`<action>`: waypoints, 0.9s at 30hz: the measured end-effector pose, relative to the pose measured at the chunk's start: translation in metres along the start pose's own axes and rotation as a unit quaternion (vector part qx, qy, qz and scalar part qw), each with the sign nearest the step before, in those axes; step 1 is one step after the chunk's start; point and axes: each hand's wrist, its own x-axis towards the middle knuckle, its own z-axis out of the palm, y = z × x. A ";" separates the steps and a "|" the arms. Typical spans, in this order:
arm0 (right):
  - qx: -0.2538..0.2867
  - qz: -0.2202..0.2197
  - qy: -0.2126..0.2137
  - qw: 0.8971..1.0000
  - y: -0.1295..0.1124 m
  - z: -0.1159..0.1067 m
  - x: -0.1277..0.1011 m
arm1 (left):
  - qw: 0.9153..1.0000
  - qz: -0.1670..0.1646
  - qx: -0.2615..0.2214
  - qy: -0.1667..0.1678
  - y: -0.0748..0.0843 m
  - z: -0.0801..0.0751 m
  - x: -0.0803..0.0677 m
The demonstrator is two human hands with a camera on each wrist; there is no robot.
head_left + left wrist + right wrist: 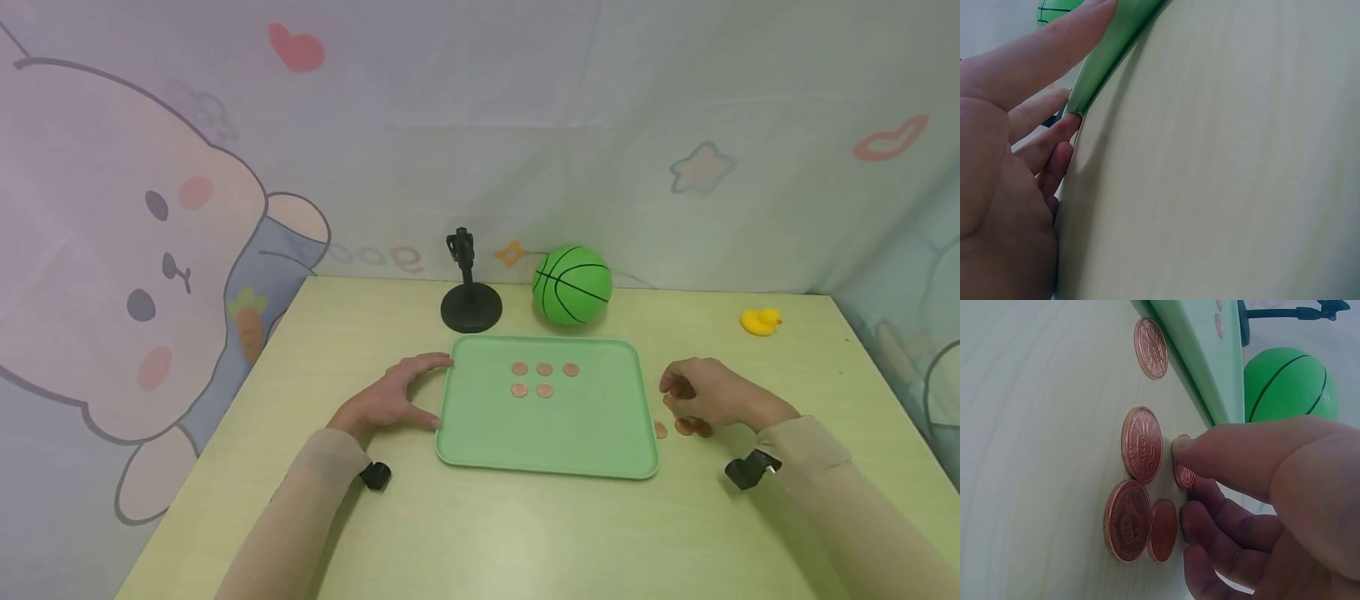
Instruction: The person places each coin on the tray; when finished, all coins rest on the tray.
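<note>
A pale green tray (547, 433) lies on the table with copper coins (544, 369) on it, three in a back row and two in front. My left hand (390, 400) touches the tray's left edge, thumb and fingers spread apart; its fingertips (1072, 119) meet the rim. Just off the tray's right side, my right hand (701, 392) has its thumb on a copper coin (1185, 478), pinching it against the fingers. Several loose coins (1142, 444) lie on the table beside that hand, two of them touching a third.
Behind the tray stand a small black stand (471, 307) with a round base and a green ball (572, 286) with black lines. A yellow toy duck (761, 322) sits at the back right. A printed cloth (450, 167) hangs behind the table (480, 533).
</note>
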 end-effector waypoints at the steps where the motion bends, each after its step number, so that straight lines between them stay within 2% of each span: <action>1: -0.003 -0.001 0.002 1.000 0.000 0.000 0.000 | 1.000 0.002 0.001 0.000 0.000 0.000 0.000; 8: 0.005 -0.002 0.006 1.000 0.000 0.002 -0.002 | 1.000 0.013 0.005 0.001 0.000 0.000 0.000; 19: 0.030 0.008 0.026 0.999 -0.003 0.008 -0.005 | 1.000 0.003 0.004 0.000 -0.001 0.001 0.001; 22: 0.024 0.006 0.024 0.999 -0.006 0.006 -0.005 | 1.000 0.001 0.005 0.000 -0.001 0.001 0.001; 27: -0.020 -0.004 0.038 0.999 -0.006 0.002 -0.003 | 1.000 0.007 0.007 0.001 -0.001 0.000 0.002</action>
